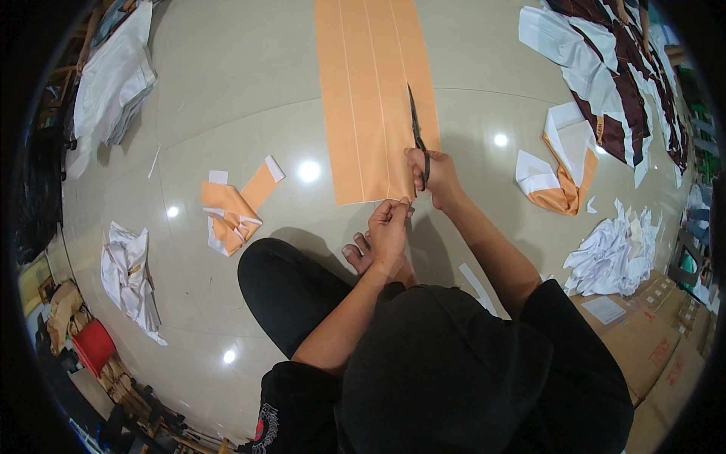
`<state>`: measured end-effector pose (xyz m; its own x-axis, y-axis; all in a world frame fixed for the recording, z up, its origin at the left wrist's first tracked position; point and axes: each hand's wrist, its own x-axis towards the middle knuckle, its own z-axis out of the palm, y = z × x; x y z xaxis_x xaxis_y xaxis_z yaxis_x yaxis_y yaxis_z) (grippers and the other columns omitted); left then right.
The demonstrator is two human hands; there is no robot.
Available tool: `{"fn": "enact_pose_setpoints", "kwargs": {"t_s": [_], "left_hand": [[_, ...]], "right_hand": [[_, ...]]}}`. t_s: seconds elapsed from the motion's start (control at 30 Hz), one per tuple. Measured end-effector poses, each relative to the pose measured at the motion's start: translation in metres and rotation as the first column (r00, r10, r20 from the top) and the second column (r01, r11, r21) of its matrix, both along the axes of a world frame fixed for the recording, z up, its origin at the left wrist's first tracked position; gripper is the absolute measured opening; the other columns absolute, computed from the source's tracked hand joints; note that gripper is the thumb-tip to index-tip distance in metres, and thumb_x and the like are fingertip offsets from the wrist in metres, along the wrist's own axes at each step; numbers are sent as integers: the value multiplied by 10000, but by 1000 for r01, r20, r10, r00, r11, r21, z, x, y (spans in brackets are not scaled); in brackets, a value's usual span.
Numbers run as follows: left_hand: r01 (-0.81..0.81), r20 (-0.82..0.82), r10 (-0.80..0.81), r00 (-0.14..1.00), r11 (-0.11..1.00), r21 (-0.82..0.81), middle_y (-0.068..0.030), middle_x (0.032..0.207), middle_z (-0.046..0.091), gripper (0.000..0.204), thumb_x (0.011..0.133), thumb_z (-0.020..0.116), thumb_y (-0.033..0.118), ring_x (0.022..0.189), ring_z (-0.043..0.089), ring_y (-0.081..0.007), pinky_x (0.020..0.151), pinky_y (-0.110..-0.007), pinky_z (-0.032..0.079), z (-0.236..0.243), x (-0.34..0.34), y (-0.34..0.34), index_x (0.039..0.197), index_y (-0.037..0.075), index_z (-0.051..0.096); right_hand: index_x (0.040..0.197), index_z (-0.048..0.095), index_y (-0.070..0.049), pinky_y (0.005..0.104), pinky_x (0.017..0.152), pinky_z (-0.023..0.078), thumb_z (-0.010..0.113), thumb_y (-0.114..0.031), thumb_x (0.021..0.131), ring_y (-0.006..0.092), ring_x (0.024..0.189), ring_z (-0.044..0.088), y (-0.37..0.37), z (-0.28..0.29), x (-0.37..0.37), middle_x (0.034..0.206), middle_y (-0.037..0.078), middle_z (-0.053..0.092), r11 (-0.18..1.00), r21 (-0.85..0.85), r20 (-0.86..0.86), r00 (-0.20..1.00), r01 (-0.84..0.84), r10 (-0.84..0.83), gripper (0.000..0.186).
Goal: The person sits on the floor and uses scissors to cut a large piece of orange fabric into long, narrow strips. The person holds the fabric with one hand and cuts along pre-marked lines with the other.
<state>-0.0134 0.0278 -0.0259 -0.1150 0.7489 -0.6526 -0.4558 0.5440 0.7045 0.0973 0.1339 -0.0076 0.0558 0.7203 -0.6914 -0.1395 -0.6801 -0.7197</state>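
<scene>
A long orange fabric sheet (352, 113) with white lines along its length lies on the tiled floor before me. My left hand (388, 227) pinches the near edge of this sheet close to its right corner. Black scissors (417, 125) are held in my right hand (439, 178), just beyond the left one. Their blades point away from me, over the right part of the sheet, and look nearly closed. My right fingers wrap the scissor handles. The sheet's near edge is slightly lifted and bunched between the two hands.
Folded orange-and-white fabric pieces lie at left (231, 216) and right (560, 185). A white cloth bundle (130, 272) is farther left, a white scrap heap (614, 253) and cardboard boxes (643, 325) at right. Stacked white fabric (113, 83) and maroon-and-white cloth (620, 91) occupy the far sides.
</scene>
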Motion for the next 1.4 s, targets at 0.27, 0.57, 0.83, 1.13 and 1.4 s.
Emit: {"fn": "enact_pose_setpoints", "kwargs": {"t_s": [0.27,0.57,0.83,1.13,1.4], "left_hand": [[-6,27,7,1000,1000,-30,27,725,623,197,971,643,185,585,450,-7,533,-185,302,3,-1,0,836,42,653],[-15,27,15,1000,1000,-21,25,719,625,199,972,645,184,579,444,-10,531,-186,302,1,-1,0,830,45,653],[-7,19,8,1000,999,-32,24,719,629,195,971,646,185,570,435,-8,521,-188,296,1,-1,0,830,50,651],[-9,14,9,1000,999,-35,24,721,630,198,968,647,188,570,443,-9,523,-186,300,3,-1,0,829,48,652],[-17,15,17,1000,999,-31,28,713,623,208,967,648,186,567,436,-7,525,-185,298,1,-1,0,814,45,649]], "right_hand": [[769,592,-28,258,415,351,741,-272,806,88,443,467,4,-2,-1,586,-8,512,999,-26,0,1000,18,-18,288],[697,558,-58,254,411,355,712,-220,780,82,448,472,2,-3,-3,584,-11,508,999,-21,-3,1000,30,-30,239],[670,548,-61,265,419,358,705,-192,770,90,453,477,2,-9,-3,581,-1,517,1000,-6,-8,1000,17,-17,228],[728,587,-67,256,405,351,737,-262,828,88,433,455,10,-5,-3,583,-12,508,1000,-24,-9,1000,17,-17,266],[750,595,-23,262,408,351,729,-276,809,100,432,468,26,-4,-7,562,3,508,1000,-3,14,1000,27,-27,293]]}}
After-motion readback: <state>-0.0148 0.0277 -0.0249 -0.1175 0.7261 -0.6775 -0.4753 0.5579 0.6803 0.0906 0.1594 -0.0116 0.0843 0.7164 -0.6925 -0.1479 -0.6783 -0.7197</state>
